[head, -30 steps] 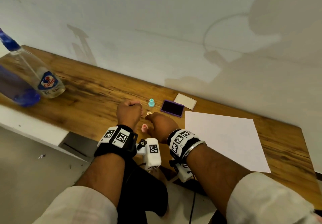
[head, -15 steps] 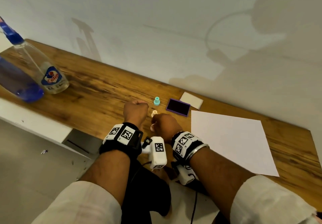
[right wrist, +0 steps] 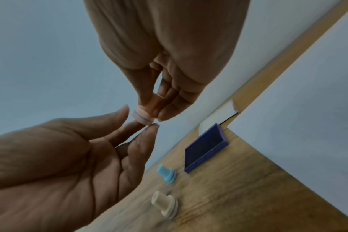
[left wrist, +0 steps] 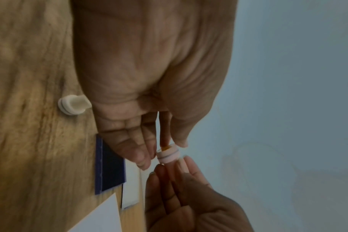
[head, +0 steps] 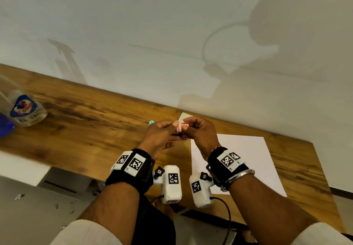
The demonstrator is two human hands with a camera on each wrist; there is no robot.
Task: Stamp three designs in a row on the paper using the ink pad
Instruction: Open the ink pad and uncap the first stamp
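- A pink stamp point(head: 180, 127) is held in the air above the wooden desk point(head: 80, 128), between both hands, at 12 o'clock from the person's wrists.
- The right hand point(head: 200, 132) has its grip closed on the stamp's handle, thumb and fingertips pinching it, as the right wrist view shows point(right wrist: 143, 116).
- The left hand point(head: 159, 137) meets the stamp's ringed base with thumb and fingertips; its other fingers lie loosely extended, and the left wrist view point(left wrist: 168, 154) shows the tips pinching the base.
- A blue stamp point(right wrist: 166, 173) and a cream stamp point(right wrist: 166, 206) lie on their sides on the desk below the hands, the cream one nearer the person.
- The open purple ink pad point(right wrist: 206, 147) sits just at 3 o'clock of the blue stamp, with a white lid point(right wrist: 218, 117) beyond it.
- White paper point(head: 238, 160) lies flat at 3 o'clock of the hands, blank where visible.
- A clear spray bottle point(head: 24, 109) with a blue label rests at 9 o'clock, well apart from the stamps.
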